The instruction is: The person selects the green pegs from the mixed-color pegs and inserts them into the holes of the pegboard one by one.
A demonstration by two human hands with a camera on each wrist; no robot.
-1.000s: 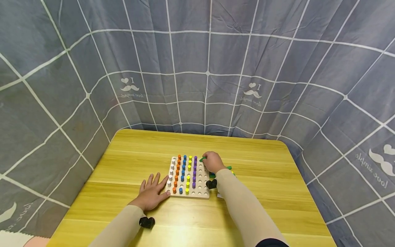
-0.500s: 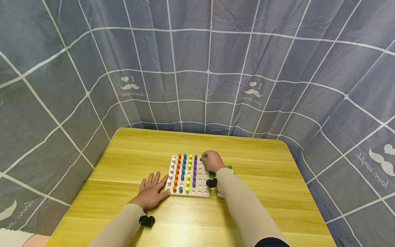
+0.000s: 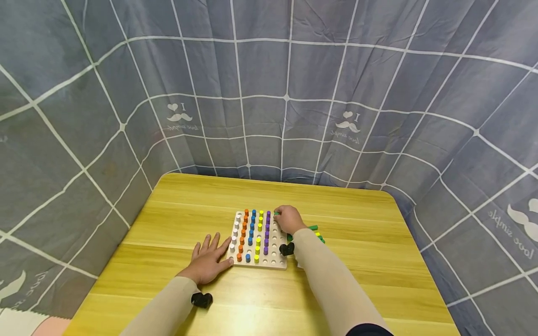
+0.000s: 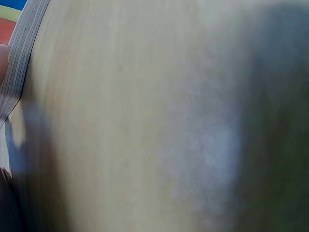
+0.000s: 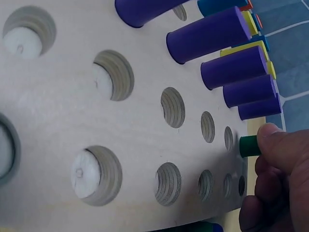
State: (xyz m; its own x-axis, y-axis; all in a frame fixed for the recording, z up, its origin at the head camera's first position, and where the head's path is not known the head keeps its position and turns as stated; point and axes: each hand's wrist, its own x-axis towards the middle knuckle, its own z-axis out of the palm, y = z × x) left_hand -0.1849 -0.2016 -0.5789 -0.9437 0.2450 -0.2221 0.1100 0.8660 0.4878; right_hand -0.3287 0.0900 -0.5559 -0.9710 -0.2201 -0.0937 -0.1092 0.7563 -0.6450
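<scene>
Green peg [image 5: 249,145] lowered, seemingly upright, over pegboard [image 5: 135,145].

A yellow wooden table [image 3: 357,242] with rounded corners carried a pale square wooden pegboard [image 3: 277,261] near its middle. Loose green and yellow cylindrical pegs [image 3: 316,230] lay just beside the board's right edge. A flat left hand [image 3: 208,261] rested on the tabletop, touching the board's left edge.

Place: we see a small curtained-off booth, more a makeshift recording or play corner than a furnished room.
Backdrop: we find a grey cloth [image 3: 286,70] with white grid lines and printed moustache marks hung round the far and side edges of the desk.
Desk: we note a yellow wood-grain desk [image 3: 357,280] with rounded far corners.
On it: a wooden pegboard [image 3: 277,261] with coloured pegs [image 3: 252,228] stands mid-desk.
</scene>
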